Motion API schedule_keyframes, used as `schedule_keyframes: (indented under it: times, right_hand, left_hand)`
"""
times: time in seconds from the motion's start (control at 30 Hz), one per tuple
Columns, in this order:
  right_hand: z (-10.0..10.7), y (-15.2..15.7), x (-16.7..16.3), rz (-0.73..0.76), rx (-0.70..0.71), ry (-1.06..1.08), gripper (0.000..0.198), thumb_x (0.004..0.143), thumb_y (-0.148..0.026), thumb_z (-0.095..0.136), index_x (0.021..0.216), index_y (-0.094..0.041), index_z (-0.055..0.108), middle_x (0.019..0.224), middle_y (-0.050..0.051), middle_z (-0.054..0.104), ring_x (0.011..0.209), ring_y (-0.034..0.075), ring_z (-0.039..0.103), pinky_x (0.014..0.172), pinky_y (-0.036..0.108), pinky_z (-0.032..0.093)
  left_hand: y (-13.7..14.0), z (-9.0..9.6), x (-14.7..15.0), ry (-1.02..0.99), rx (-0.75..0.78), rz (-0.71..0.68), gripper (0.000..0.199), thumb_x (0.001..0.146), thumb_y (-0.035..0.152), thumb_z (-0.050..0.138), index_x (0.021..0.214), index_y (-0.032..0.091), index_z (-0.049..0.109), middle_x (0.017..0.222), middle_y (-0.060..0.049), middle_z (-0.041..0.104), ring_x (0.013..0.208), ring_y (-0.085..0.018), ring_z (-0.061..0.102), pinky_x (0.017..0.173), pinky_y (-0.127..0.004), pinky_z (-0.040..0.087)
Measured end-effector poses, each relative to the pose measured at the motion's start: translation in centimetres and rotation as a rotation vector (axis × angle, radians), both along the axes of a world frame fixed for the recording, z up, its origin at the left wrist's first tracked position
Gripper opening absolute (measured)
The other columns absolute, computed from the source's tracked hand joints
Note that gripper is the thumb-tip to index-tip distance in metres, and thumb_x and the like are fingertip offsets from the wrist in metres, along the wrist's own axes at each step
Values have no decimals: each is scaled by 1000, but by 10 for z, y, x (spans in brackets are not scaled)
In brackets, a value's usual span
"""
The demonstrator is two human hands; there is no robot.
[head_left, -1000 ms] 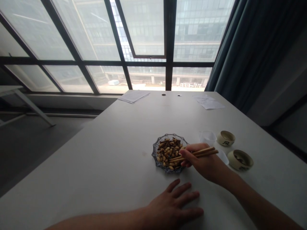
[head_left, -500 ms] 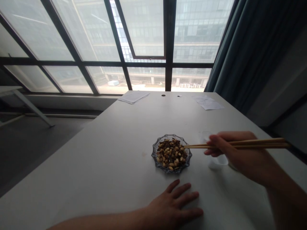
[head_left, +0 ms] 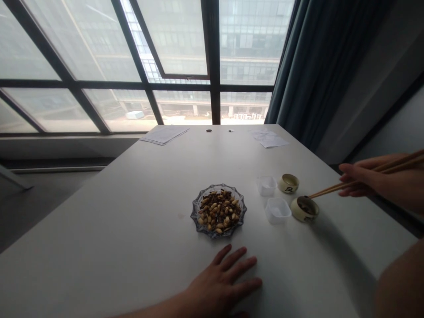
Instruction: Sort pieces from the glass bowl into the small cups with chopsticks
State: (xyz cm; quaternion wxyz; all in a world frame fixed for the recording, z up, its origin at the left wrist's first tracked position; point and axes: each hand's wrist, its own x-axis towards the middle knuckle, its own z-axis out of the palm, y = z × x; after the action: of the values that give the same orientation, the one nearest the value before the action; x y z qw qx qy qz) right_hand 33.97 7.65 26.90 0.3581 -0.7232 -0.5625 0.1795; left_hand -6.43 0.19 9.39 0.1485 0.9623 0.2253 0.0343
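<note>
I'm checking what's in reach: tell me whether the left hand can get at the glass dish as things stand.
Probably yes: the left hand rests on the white table, fingers spread, just short of the glass dish, and nothing visible stands between them. The chopsticks are off to the right.
</note>
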Motion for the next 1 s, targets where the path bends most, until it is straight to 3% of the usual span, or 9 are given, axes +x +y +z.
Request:
schedule_keyframes:
  times: [0.17,0.3,0.43,0.53,0.77,0.9,1.0]
  right_hand:
    - [-3,23,-30,94,-265,192,19,83,-33,84,83,-16,75,79,16,80,70,29,81,61,30,68]
    - [-14,39,-36,129,-306,197,22,82,-31,86,85,-13,73,82,15,80,72,29,81,63,32,69]
    - [-9,39,-40,72,-261,191,20,85,-31,83,91,-14,74,81,14,80,75,29,81,68,32,69]
    - [-5,34,-36,41,-211,167,25,89,-42,77,94,-18,75,83,15,81,79,31,81,72,36,70]
    - [-1,27,-31,87,-147,102,31,90,-51,74,91,-20,75,86,15,82,82,31,81,73,36,69]
    - [4,21,-77,221,90,111,35,93,-53,71,90,-18,77,88,12,82,77,27,81,67,33,66]
    - [-2,15,-123,523,104,149,37,97,-51,66,87,-19,79,82,8,81,73,22,78,65,29,62]
  left_hand:
    - [2,-1,1,1,36,-10,80,84,40,84,155,32,47,167,-6,37,153,-38,34,125,-59,26]
    - [4,-5,0,-12,47,-17,78,86,40,82,155,32,47,167,-6,37,153,-37,34,125,-58,27]
    - [3,-4,0,-4,29,-16,79,86,40,82,156,33,45,168,-6,36,154,-37,33,126,-59,25]
    - [2,-1,1,3,16,0,80,85,39,83,155,33,46,168,-6,35,154,-37,32,126,-59,24]
    - [1,4,2,23,-10,4,80,85,37,83,156,33,46,168,-5,35,154,-37,32,126,-59,24]
    - [0,6,2,9,2,14,78,86,38,82,155,32,47,168,-5,36,154,-37,33,126,-58,24]
    - [-2,5,1,-23,23,19,74,89,42,79,155,32,47,167,-5,38,153,-36,34,127,-56,24]
